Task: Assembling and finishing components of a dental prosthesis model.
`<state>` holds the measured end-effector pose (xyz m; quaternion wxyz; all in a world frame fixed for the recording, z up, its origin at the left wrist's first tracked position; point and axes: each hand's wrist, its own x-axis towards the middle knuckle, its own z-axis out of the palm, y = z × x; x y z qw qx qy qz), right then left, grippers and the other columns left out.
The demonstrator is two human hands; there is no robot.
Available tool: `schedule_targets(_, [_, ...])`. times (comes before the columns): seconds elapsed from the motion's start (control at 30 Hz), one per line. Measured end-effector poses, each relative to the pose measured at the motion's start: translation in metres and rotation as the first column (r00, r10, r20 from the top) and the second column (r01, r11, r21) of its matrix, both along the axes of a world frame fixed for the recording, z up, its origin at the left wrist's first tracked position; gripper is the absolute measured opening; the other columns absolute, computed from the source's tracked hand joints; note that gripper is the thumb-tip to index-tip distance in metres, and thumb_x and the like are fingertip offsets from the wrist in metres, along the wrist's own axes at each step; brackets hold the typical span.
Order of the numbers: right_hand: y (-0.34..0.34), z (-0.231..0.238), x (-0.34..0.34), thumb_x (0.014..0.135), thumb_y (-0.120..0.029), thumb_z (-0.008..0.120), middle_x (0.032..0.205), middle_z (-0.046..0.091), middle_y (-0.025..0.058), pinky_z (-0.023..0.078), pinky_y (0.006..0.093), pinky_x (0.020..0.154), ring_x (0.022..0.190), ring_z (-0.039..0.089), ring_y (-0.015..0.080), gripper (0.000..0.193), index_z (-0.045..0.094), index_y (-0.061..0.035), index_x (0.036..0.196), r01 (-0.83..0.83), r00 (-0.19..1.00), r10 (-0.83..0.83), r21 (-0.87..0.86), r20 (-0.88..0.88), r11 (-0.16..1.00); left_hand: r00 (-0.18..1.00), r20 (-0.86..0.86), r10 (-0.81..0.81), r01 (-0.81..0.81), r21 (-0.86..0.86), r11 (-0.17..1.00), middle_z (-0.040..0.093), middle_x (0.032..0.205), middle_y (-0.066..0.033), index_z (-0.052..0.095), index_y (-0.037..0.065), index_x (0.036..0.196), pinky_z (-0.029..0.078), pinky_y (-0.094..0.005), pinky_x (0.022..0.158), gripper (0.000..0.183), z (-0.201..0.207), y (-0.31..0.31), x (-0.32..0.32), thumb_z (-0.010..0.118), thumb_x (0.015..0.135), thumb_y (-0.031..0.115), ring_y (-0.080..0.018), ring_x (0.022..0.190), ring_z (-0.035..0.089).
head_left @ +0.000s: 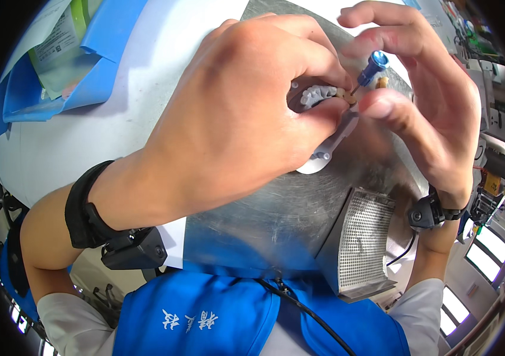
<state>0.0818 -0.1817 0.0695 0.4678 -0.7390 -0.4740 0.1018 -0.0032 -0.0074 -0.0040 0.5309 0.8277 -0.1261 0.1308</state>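
My left hand (246, 89) is closed, thumb and forefinger pinching a small tan tooth-shaped piece (350, 97) beside a row of grey teeth on a dental model (319, 94). The model's pale lower part (323, 155) shows under that hand; the rest of it is hidden. A small blue-handled screwdriver (374, 66) stands tilted, its thin shaft meeting the tan piece. Around the screwdriver my right hand (421, 89) is open, with fingers and thumb apart and no clear contact with the handle. Another small yellowish piece (383, 82) shows just behind the screwdriver.
Beneath my hands lies a scratched metal plate (252, 231) on a white table (128, 118). A perforated metal grille (364, 237) stands near the front edge on the right. At the far left is a blue tray (98, 89) holding plastic packets (62, 53). A black cable (306, 314) crosses my blue apron.
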Motion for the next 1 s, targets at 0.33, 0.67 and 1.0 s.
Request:
schedule_targets(0.33, [-0.013, -0.031, 0.018, 0.075, -0.006, 0.093, 0.119, 0.069, 0.0200, 0.052, 0.0406, 0.097, 0.117, 0.064, 0.0277, 0.029, 0.078, 0.0013, 0.099, -0.030, 0.970, 0.032, -0.013, 0.241, 0.999, 1.000, 0.001, 0.000, 0.000, -0.009, 1.000, 0.068, 0.099, -0.0033, 0.073, -0.002, 0.098, 0.048, -0.0253, 0.069, 0.016, -0.002, -0.001, -0.002, 0.075, 0.082, -0.004, -0.0114, 0.084, 0.064])
schedule_targets(0.67, [0.005, -0.008, -0.010, 0.073, -0.004, 0.094, 0.119, 0.069, 0.0199, 0.053, 0.0413, 0.096, 0.109, 0.067, 0.0254, 0.027, 0.074, 0.0004, 0.091, 0.086, 0.996, -0.086, -0.017, -0.038, 0.996, 1.000, -0.005, 0.001, -0.001, -0.018, 1.000, 0.068, 0.099, -0.0035, 0.073, -0.002, 0.098, 0.048, -0.0254, 0.069, 0.017, -0.007, 0.000, -0.003, 0.075, 0.082, -0.004, -0.0115, 0.084, 0.064])
schedule_targets(1.0, [0.023, 0.006, -0.029, 0.072, -0.005, 0.095, 0.107, 0.068, 0.0148, 0.052, 0.0392, 0.094, 0.105, 0.067, 0.0236, 0.029, 0.074, 0.0009, 0.092, 0.257, 0.872, -0.056, -0.358, 0.487, 0.897, 1.000, -0.011, 0.001, -0.001, -0.030, 1.000, 0.068, 0.099, -0.0037, 0.073, -0.002, 0.098, 0.048, -0.0255, 0.070, 0.017, -0.009, -0.001, -0.004, 0.075, 0.082, -0.005, -0.0117, 0.085, 0.064])
